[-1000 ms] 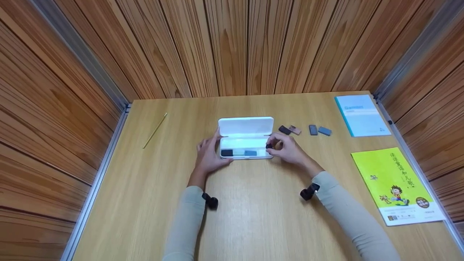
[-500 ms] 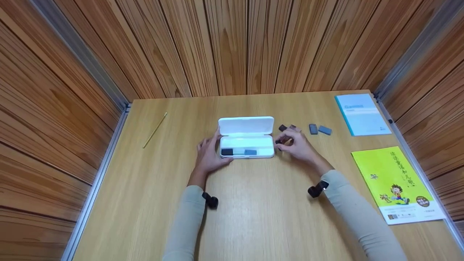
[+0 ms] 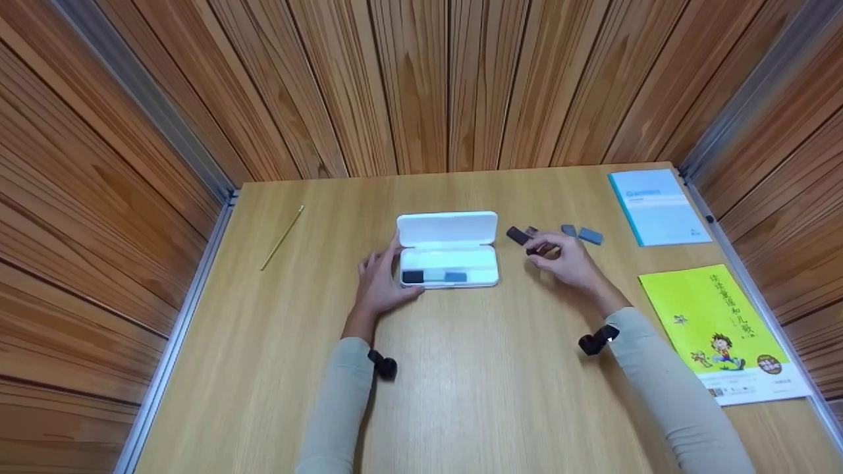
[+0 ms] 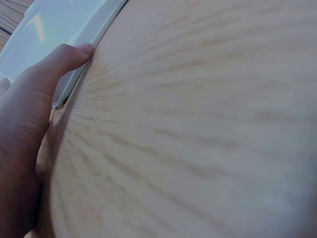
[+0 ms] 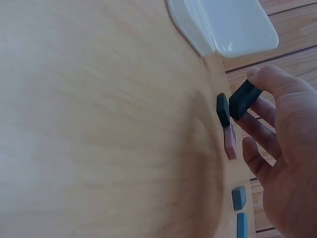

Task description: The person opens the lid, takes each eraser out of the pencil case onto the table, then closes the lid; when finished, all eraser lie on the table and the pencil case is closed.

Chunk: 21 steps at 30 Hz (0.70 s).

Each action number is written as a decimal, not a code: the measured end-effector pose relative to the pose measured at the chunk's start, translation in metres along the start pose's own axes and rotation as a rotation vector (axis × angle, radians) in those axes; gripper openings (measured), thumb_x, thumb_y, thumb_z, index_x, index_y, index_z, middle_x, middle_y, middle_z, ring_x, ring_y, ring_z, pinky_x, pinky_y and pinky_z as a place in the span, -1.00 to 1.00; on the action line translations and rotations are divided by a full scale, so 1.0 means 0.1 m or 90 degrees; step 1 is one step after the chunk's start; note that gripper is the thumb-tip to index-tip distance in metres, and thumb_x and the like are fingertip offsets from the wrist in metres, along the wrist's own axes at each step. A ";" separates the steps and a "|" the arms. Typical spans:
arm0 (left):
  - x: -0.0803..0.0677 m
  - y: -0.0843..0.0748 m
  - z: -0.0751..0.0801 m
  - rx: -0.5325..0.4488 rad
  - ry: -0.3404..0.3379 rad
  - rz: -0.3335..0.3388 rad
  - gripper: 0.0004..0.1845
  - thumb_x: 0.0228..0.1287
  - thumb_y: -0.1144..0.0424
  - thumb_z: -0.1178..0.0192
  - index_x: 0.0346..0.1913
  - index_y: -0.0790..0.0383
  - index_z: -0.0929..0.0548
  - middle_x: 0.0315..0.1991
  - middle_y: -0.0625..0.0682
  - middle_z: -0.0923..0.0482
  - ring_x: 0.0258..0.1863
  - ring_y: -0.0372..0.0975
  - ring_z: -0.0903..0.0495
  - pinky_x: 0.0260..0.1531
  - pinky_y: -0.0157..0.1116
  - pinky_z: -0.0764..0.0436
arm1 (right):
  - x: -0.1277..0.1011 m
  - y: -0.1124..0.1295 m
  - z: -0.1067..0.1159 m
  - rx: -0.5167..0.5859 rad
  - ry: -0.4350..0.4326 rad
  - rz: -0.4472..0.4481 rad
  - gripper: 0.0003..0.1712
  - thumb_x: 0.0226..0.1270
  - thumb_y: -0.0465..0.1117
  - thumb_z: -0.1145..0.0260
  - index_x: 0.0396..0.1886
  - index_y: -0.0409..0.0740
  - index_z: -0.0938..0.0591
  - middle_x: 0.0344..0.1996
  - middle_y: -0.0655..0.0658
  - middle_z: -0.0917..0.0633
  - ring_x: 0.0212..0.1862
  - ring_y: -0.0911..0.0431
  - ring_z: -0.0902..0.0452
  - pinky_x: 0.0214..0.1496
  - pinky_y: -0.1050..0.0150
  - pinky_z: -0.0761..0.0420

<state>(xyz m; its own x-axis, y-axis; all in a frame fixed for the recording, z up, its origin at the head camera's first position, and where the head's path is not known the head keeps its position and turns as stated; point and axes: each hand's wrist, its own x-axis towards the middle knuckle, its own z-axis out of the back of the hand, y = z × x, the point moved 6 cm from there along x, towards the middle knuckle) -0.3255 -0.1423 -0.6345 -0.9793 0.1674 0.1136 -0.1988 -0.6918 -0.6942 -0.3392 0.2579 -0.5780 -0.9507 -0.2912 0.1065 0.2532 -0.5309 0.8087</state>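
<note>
Fingers, right: thumb and forefinger of the right hand (image 3: 568, 262) pinch a black eraser (image 5: 243, 99), lifted just off the table (image 3: 461, 395); the other fingers (image 5: 257, 161) hang loosely curled below it.
Fingers, left: the left hand (image 3: 380, 282) lies nearly flat on the table, fingers spread, thumb (image 4: 64, 57) pressed against the near left corner of the case (image 3: 448, 257); it grips nothing.
Black eraser: held in the air to the right of the case, above the loose erasers.
Case: white, lid open and standing at the back, at mid-table; inside lie a black block (image 3: 412, 277) and a grey-blue block (image 3: 455, 277) (both near the front wall).
Loose erasers: a second black one (image 5: 223, 110) touching a pink one (image 5: 230, 141), just beside the held eraser; two grey-blue ones (image 3: 590, 236) farther right.
Pencil: yellow pencil (image 3: 282, 237), well apart at the left.
Books: a pale blue booklet (image 3: 658, 207) at the far right corner, a yellow-green book (image 3: 718, 329) nearer, along the right edge.
</note>
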 end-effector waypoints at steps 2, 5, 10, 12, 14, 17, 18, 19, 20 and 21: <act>0.00 -0.01 0.00 0.002 -0.001 -0.001 0.44 0.08 -0.29 -0.65 0.89 -0.22 0.08 0.64 0.03 -0.55 0.56 0.12 -0.41 0.72 0.32 -0.01 | -0.01 -0.04 0.05 -0.005 -0.008 -0.005 -0.72 0.59 -0.33 -0.48 0.20 -0.28 -0.82 0.27 -0.37 -0.78 0.18 -0.16 -0.72 0.11 0.47 -0.61; 0.01 -0.01 0.00 0.005 0.000 -0.004 0.45 0.08 -0.29 -0.64 0.90 -0.18 0.09 0.63 0.04 -0.56 0.57 0.13 -0.41 0.72 0.33 -0.01 | -0.03 -0.11 0.13 -0.020 -0.019 -0.015 -0.73 0.58 -0.35 -0.48 0.19 -0.28 -0.82 0.18 -0.35 -0.80 0.14 -0.13 -0.72 0.10 0.51 -0.60; 0.02 0.00 -0.01 0.000 0.002 -0.006 0.46 0.08 -0.31 -0.64 0.90 -0.16 0.10 0.64 0.01 -0.56 0.58 0.12 -0.40 0.72 0.33 0.00 | -0.08 -0.23 0.25 -0.043 -0.035 -0.025 -0.74 0.57 -0.34 -0.49 0.17 -0.26 -0.83 0.09 -0.35 -0.81 0.08 0.00 -0.69 0.06 0.60 -0.57; 0.01 0.00 -0.01 -0.001 0.001 -0.004 0.46 0.08 -0.32 -0.64 0.90 -0.18 0.09 0.64 0.01 -0.56 0.58 0.12 -0.40 0.72 0.33 0.01 | -0.09 -0.28 0.30 -0.048 -0.039 -0.030 -0.73 0.57 -0.33 -0.49 0.18 -0.26 -0.83 0.10 -0.35 -0.81 0.09 0.01 -0.67 0.06 0.63 -0.56; 0.01 0.00 -0.01 -0.003 0.000 -0.002 0.45 0.08 -0.33 -0.64 0.90 -0.21 0.09 0.64 0.03 -0.56 0.58 0.13 -0.40 0.72 0.33 0.00 | -0.11 -0.33 0.34 -0.050 -0.041 -0.041 -0.72 0.58 -0.32 -0.48 0.20 -0.26 -0.83 0.11 -0.35 -0.79 0.10 -0.01 -0.66 0.04 0.66 -0.55; 0.01 0.01 -0.01 -0.002 0.001 0.002 0.45 0.08 -0.33 -0.65 0.89 -0.26 0.10 0.64 0.03 -0.55 0.60 0.13 -0.39 0.72 0.32 0.00 | -0.15 -0.39 0.41 -0.051 -0.043 -0.070 -0.70 0.61 -0.29 -0.47 0.24 -0.23 -0.82 0.15 -0.33 -0.74 0.13 -0.09 -0.65 0.02 0.70 -0.52; 0.00 0.01 -0.01 -0.002 0.001 0.004 0.45 0.08 -0.33 -0.65 0.89 -0.27 0.10 0.65 0.02 -0.55 0.60 0.14 -0.39 0.72 0.32 0.00 | -0.17 -0.41 0.42 -0.050 -0.042 -0.078 -0.69 0.62 -0.28 -0.46 0.25 -0.22 -0.82 0.17 -0.33 -0.72 0.14 -0.12 -0.65 0.02 0.71 -0.51; 0.00 0.01 -0.01 -0.001 0.001 0.005 0.45 0.08 -0.33 -0.65 0.89 -0.27 0.11 0.65 0.02 -0.55 0.60 0.14 -0.38 0.72 0.32 0.00 | -0.19 -0.43 0.44 -0.049 -0.042 -0.087 -0.68 0.63 -0.26 -0.45 0.27 -0.22 -0.81 0.20 -0.34 -0.71 0.16 -0.15 -0.65 0.01 0.72 -0.50; 0.00 0.01 -0.01 0.000 0.001 0.005 0.45 0.09 -0.33 -0.64 0.89 -0.27 0.11 0.65 0.01 -0.54 0.61 0.14 -0.38 0.72 0.32 0.00 | -0.20 -0.44 0.45 -0.049 -0.044 -0.095 -0.67 0.64 -0.25 -0.45 0.28 -0.22 -0.81 0.24 -0.35 -0.69 0.18 -0.17 -0.64 0.01 0.72 -0.49; 0.00 0.01 0.00 0.002 0.002 0.005 0.45 0.09 -0.33 -0.64 0.89 -0.27 0.11 0.65 0.01 -0.54 0.61 0.15 -0.38 0.72 0.32 0.00 | -0.21 -0.46 0.47 -0.050 -0.045 -0.101 -0.67 0.65 -0.24 -0.44 0.29 -0.21 -0.81 0.27 -0.36 -0.69 0.20 -0.19 -0.64 0.01 0.72 -0.48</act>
<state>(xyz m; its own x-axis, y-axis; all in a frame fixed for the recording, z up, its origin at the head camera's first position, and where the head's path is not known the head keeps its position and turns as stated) -0.3261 -0.1423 -0.6352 -0.9808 0.1634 0.1061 -0.1908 -0.6951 -0.6931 -0.3389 0.3254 -0.5903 -0.9893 -0.1439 0.0235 0.1095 -0.6269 0.7714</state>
